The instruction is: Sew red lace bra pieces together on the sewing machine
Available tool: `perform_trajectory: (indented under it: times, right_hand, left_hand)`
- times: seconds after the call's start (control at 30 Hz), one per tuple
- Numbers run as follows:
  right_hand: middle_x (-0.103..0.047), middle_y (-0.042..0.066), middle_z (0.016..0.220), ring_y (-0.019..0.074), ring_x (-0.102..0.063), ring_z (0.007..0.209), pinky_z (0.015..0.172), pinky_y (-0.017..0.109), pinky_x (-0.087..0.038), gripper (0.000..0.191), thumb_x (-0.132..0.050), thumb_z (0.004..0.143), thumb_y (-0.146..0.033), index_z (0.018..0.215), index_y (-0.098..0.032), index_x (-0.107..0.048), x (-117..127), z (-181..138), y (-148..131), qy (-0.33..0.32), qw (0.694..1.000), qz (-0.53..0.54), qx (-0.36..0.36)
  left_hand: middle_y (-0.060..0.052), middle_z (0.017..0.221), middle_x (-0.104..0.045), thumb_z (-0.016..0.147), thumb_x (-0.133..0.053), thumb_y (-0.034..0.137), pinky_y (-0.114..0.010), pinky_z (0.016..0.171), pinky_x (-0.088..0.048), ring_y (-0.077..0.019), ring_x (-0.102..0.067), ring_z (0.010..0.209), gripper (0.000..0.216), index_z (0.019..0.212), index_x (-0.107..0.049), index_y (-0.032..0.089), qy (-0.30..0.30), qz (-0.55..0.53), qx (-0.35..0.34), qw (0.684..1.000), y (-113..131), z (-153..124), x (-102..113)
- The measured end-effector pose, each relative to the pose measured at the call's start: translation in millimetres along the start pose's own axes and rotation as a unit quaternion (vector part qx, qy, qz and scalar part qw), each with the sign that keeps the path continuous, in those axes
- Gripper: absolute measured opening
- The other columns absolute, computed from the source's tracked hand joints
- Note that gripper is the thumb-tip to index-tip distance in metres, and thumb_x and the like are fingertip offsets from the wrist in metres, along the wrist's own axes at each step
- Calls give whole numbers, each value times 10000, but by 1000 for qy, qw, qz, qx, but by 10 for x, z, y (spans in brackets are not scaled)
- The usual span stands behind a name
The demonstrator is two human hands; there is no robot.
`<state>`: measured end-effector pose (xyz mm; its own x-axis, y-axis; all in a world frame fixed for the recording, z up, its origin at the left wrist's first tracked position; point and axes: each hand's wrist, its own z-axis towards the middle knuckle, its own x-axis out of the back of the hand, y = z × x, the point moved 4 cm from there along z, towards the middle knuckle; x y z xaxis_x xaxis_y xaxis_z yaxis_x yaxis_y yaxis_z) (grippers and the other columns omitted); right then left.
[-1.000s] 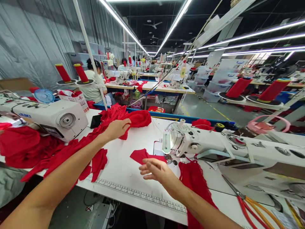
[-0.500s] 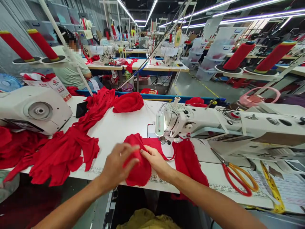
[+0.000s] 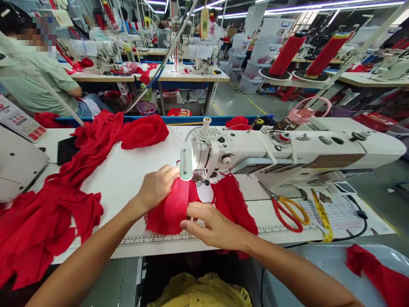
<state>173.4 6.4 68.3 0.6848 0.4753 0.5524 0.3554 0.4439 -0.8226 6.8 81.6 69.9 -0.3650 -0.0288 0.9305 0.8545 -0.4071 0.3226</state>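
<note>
Right grip (image 3: 211,225), narrow, is touching one red piece (image 3: 175,209) at right edge, pinch unclear; left grip (image 3: 157,185) is pinching its top. Right of both, one scissors (image 3: 289,209) is lying; beyond, one sewing machine (image 3: 252,145), two red cones (image 3: 287,54) standing.

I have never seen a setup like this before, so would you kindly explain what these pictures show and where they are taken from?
There is no robot here: a person works bare-handed, and one camera worn on their head looks forward and down. The white machine ahead is a sewing machine, standing on a white table. The left hand grips the top of a red fabric piece near the needle area; the right hand is at its right edge, though whether it pinches is hard to tell. More red cloth lies loosely to the left. To the right are scissors with red and orange handles, and a yellow measuring tape.
</note>
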Motion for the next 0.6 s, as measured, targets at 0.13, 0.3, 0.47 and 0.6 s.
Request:
perform_trajectory:
  times: [0.13,0.3,0.47,0.6]
  right_hand:
    - [-674,85,1002,201,-560,902,838,346,-406,280,-380,1026,-190,1082,-178,-654,265,-26,352,65,975,-213,6]
    - [-650,89,951,206,-531,837,807,366,-383,294,-411,1033,-217,1178,-161,-660,255,23,680,54,944,-326,21]
    - [-630,74,959,198,-521,874,743,335,-335,247,-446,1031,-256,1130,-175,-657,127,17,675,37,943,-325,55]
    - [-627,66,943,195,-498,847,725,345,-295,232,-433,1023,-228,1032,-167,-657,98,-15,669,44,935,-346,64]
  left_hand:
    - [-38,804,-636,986,-436,315,-282,542,-319,-181,-564,604,254,869,-637,215,-25,37,6,999,-8,167,-490]
    - [-41,771,-658,996,-461,477,-273,546,-329,-177,-582,627,355,873,-646,201,-6,40,-5,999,-113,-91,-650]
    - [-18,765,-661,1015,-483,382,-260,625,-410,-145,-576,668,301,868,-679,208,99,-35,-123,987,-16,-308,-393]
    - [-20,848,-670,1011,-471,366,-268,733,-476,-152,-614,757,288,897,-695,226,36,-107,-46,993,59,-133,-348]
